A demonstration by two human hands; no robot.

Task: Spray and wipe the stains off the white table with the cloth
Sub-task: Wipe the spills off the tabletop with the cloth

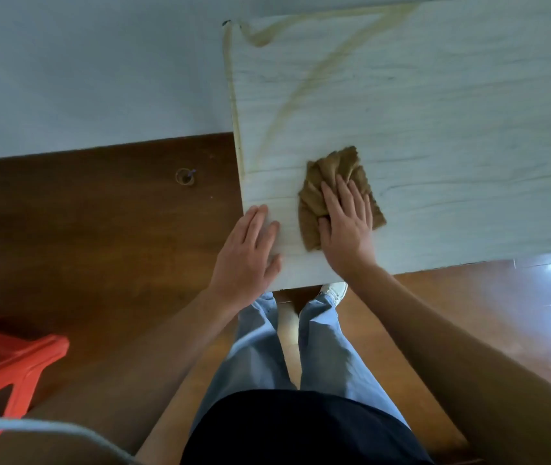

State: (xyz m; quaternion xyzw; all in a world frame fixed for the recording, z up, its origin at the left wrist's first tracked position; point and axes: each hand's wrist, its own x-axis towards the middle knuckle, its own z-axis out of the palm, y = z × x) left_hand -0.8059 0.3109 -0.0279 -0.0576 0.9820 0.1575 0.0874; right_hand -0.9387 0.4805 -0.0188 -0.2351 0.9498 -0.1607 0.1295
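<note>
— Where does the cloth sit under your fingers?

— Your right hand (346,229) lies flat on the brown cloth (332,166), low in the middle of the frame, near the lower left corner of the table (452,129). Your fingers (332,199) are straight and slightly spread, pressing down. The crumpled cloth sticks out past your fingertips toward the top of the frame, and shows to the left of your thumb and to the right of your little finger.

— And your other hand?

— Your left hand (248,250) rests palm down on the bare table, just left of the cloth and apart from it. Its fingers are straight and close together, holding nothing.

— The stains?

— A yellowish streak (304,92) climbs from the upper left of the cloth to the top middle of the frame, then hooks back left. A second line follows the table's left edge. Both lie beyond your fingertips, and the cloth touches neither.

— Anything else?

— A red stool (15,360) stands at lower left on the brown floor (99,213).
</note>
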